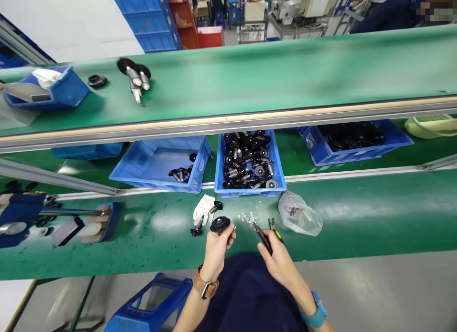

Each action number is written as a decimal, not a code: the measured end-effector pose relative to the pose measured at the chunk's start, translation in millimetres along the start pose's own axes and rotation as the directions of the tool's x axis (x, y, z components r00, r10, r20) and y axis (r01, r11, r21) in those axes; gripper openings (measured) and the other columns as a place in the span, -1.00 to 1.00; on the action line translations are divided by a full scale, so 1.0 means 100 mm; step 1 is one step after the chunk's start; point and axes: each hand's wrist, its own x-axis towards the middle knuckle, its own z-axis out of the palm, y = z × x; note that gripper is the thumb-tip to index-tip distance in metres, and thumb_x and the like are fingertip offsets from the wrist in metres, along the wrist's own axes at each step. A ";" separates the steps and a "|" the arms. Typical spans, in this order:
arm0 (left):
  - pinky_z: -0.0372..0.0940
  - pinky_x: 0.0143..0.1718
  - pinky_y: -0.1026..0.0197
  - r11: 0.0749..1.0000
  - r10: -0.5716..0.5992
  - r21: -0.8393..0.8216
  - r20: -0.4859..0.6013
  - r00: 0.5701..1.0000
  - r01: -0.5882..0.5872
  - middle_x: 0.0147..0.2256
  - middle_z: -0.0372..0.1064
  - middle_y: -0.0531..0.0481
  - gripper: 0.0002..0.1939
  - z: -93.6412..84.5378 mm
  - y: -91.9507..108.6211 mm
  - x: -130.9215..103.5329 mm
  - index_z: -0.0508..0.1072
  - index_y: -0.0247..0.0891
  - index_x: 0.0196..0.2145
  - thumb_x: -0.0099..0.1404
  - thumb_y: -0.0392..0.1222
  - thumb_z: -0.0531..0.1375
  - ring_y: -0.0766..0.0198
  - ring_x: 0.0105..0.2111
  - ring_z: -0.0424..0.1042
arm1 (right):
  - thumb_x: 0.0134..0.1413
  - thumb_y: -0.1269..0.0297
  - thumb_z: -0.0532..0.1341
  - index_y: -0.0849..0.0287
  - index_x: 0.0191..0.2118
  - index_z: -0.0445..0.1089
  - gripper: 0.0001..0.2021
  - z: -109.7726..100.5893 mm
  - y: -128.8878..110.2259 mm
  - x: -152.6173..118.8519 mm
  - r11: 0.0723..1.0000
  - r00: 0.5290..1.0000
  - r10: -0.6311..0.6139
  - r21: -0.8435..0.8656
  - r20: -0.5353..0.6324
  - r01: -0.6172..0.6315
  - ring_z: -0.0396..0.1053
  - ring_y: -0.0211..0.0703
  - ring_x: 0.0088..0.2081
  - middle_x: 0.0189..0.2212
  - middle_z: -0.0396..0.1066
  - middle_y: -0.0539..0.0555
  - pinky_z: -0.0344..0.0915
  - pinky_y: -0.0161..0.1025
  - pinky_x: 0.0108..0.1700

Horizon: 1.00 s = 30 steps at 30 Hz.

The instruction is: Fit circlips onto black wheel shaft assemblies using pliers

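Note:
My left hand (216,250) grips a black disc-shaped part (220,224), its round face turned up. My right hand (280,261) is closed around dark-handled pliers (263,238). Their tips touch or hover just over a scatter of small pale rings (249,219) on the green bench; I cannot tell which. Right of the pliers lies a second tool, side cutters (275,229) with black and yellow handles. A white glove (203,209) lies beyond my left hand, with a black shafted part (215,207) on it and another (196,227) beside it.
A clear plastic bag (300,218) sits at the right. Behind are a blue bin (250,192) full of black parts, a blue bin (157,156) with several parts, and another blue bin (360,153). A raised green shelf (267,80) spans above; a press-like fixture (85,222) stands left.

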 end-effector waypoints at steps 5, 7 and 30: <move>0.00 -0.66 0.36 0.999 0.045 -0.016 -0.025 0.999 -0.046 -0.60 0.38 0.03 -0.53 0.05 0.09 -0.06 0.44 -0.29 -0.53 -0.03 0.17 0.45 0.44 -0.66 0.21 | 0.40 0.18 0.10 0.08 0.09 0.30 -0.76 0.02 -0.34 0.05 0.879 0.940 -0.341 -0.361 -0.016 0.313 0.42 0.07 -0.08 -0.10 0.43 0.17 0.40 0.00 -0.05; -0.01 -0.67 0.36 0.997 0.062 -0.035 -0.033 0.998 -0.063 -0.61 0.37 0.04 -0.53 0.07 0.13 -0.07 0.42 -0.28 -0.55 -0.02 0.17 0.46 0.45 -0.66 0.21 | 0.40 0.22 0.10 0.09 0.10 0.28 -0.77 0.02 -0.37 0.08 0.843 0.929 -0.371 -0.420 0.003 0.338 0.40 0.09 -0.10 -0.11 0.40 0.18 0.40 0.03 -0.07; 0.01 -0.63 0.40 0.997 0.052 -0.054 -0.004 0.999 -0.052 -0.61 0.35 0.04 -0.53 0.17 0.25 -0.12 0.42 -0.31 -0.56 -0.02 0.15 0.46 0.46 -0.64 0.21 | 0.41 0.26 0.11 0.12 0.15 0.23 -0.73 0.04 -0.38 0.09 0.843 0.925 -0.379 -0.419 -0.019 0.337 0.38 0.07 -0.06 -0.08 0.38 0.18 0.41 0.04 -0.04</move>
